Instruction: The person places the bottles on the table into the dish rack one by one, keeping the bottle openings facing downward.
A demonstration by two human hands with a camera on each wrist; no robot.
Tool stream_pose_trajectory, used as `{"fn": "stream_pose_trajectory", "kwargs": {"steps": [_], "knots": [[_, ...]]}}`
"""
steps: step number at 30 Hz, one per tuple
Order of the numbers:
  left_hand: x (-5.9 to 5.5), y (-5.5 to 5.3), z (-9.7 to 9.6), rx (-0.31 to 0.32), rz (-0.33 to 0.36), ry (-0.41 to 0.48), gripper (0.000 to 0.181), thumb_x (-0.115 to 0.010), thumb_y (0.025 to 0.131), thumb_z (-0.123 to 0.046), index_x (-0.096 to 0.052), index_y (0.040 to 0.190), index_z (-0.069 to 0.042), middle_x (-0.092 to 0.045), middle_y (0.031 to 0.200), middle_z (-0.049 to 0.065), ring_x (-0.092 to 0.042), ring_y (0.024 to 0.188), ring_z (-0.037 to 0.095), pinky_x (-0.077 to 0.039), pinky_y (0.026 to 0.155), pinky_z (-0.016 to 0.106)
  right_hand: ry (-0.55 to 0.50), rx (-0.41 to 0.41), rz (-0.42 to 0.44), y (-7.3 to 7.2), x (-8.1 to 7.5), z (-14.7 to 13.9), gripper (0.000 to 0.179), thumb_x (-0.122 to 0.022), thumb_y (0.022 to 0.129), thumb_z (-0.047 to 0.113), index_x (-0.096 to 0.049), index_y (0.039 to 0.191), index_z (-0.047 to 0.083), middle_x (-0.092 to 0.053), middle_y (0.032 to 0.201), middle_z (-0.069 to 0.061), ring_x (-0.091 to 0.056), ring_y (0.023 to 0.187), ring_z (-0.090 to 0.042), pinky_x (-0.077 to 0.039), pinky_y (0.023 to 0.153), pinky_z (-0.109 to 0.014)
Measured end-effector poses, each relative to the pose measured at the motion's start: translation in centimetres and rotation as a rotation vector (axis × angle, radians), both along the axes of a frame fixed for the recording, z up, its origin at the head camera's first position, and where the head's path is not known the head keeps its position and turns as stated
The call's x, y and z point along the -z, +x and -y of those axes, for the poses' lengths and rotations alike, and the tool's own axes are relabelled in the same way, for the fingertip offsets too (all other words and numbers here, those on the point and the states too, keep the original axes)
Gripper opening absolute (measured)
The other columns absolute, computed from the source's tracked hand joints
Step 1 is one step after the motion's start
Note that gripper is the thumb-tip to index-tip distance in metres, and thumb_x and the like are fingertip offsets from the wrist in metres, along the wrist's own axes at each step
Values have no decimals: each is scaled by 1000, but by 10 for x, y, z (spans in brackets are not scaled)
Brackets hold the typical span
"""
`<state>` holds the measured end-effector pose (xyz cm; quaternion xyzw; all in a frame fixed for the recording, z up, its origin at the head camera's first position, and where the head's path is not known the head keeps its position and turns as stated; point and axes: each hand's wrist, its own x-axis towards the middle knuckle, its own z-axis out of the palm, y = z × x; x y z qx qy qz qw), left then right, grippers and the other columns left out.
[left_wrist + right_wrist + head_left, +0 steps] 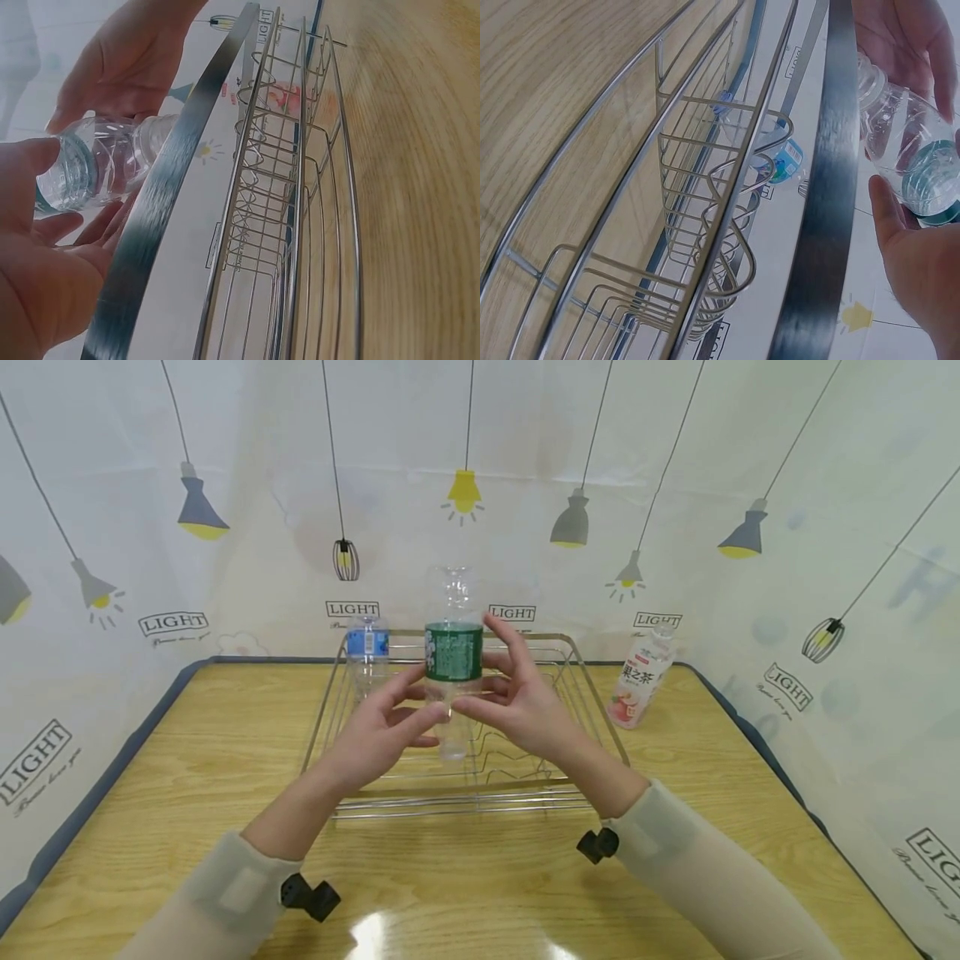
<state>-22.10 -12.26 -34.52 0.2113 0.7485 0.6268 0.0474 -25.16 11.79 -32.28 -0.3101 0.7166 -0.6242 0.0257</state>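
Between both hands, above the wire rack (397, 793), is a clear plastic bottle (453, 652) with a green label. It is upside down, its open-looking neck (871, 81) pointing down towards the rack. My left hand (371, 739) holds it from the left, with the thumb in front and the fingers around the side. From the right, my right hand (528, 706) grips it likewise, its index finger raised along the label. A blue-labelled bottle (367, 643) stands inverted in the rack's back left, its blue cap (724, 101) low among the wires.
A pink-and-white labelled bottle (641, 681) stands slightly tilted, right of the rack's back corner. Flat metal rim (161, 195) borders the rack, with wavy wire dividers (510, 760) inside. A lamp-patterned cloth (247, 527) surrounds the wooden table (450, 885).
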Motion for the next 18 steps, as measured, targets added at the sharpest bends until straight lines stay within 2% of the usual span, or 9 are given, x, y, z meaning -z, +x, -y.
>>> {"fn": "stream_pose_trajectory", "kwargs": {"steps": [7,11,15,18], "knots": [[-3,2,10,-28,-39,-24,64,-65,113,-28,-40,171,-17,-58,150,20,-70,128,43,-66,94,40,2,8,-7,0,0,-1,110,-78,98,-5,-13,175,40,-55,154,-22,-73,119,-32,-64,98,-41],[-4,4,20,-37,-58,-57,60,-65,113,-29,-44,168,-18,-61,150,18,-72,125,34,-66,93,38,1,17,-3,0,-2,-3,110,-78,98,-5,-13,175,40,-55,154,-21,-72,120,-35,-64,98,-40],[-4,7,32,-46,-72,-79,56,-63,114,-27,-46,167,-18,-63,149,16,-74,121,25,-66,91,34,-6,12,13,-1,-3,-5,110,-77,99,-4,-12,176,40,-54,155,-21,-69,124,-44,-64,98,-39],[-4,9,42,-55,-75,-92,54,-63,114,-26,-48,166,-19,-63,148,14,-74,120,22,-66,91,33,-13,14,27,-1,-3,-7,110,-77,99,-4,-12,176,42,-54,155,-21,-68,125,-44,-64,97,-38]]}}
